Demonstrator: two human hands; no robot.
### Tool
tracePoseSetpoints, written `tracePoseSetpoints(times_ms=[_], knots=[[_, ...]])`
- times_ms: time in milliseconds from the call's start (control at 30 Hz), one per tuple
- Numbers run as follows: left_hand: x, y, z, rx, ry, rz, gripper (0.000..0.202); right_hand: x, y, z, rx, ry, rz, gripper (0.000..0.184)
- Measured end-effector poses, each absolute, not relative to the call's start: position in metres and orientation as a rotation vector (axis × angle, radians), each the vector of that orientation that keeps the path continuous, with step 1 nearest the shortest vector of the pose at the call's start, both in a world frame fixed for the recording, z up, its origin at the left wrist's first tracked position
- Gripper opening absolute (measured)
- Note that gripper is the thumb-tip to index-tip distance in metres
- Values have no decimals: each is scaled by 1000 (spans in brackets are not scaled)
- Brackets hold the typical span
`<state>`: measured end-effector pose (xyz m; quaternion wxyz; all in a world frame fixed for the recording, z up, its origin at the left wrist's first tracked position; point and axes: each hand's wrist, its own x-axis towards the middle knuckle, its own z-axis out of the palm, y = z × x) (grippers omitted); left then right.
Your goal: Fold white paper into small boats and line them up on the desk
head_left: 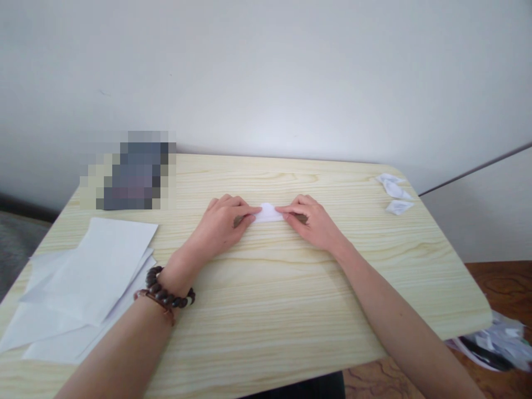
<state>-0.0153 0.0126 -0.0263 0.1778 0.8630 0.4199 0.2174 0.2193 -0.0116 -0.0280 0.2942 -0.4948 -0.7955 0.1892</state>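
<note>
A small folded piece of white paper lies at the middle of the wooden table, between my two hands. My left hand pinches its left end between thumb and forefinger. On the opposite end, the thumb and forefinger of my right hand are closed in the same way. The paper looks low and wide, with a raised middle; its two ends are hidden under my fingers. Dark beads and a thin reddish-brown band circle my left wrist.
Loose white paper sheets overlap at the table's left. Behind them lies a dark, pixelated object. Several small folded paper pieces sit at the far right. A white wall borders the table's back edge. Clear plastic shows below the right corner.
</note>
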Motion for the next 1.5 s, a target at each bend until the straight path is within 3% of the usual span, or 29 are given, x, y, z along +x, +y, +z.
tracePoseSetpoints(times_ms=[333,633,1233,1500], knots=[[-20,15,-25,2454,1215,520,33,220,-11,-26,-1332,-2129,556,26],[-20,16,-26,2462,1210,514,33,218,-18,-31,-1210,-2418,301,59],[-24,14,-23,2503,1087,496,33,222,-13,-34,-1081,-2241,272,51],[-27,17,-25,2538,1073,473,42,230,-10,-35,-1058,-2208,194,43]])
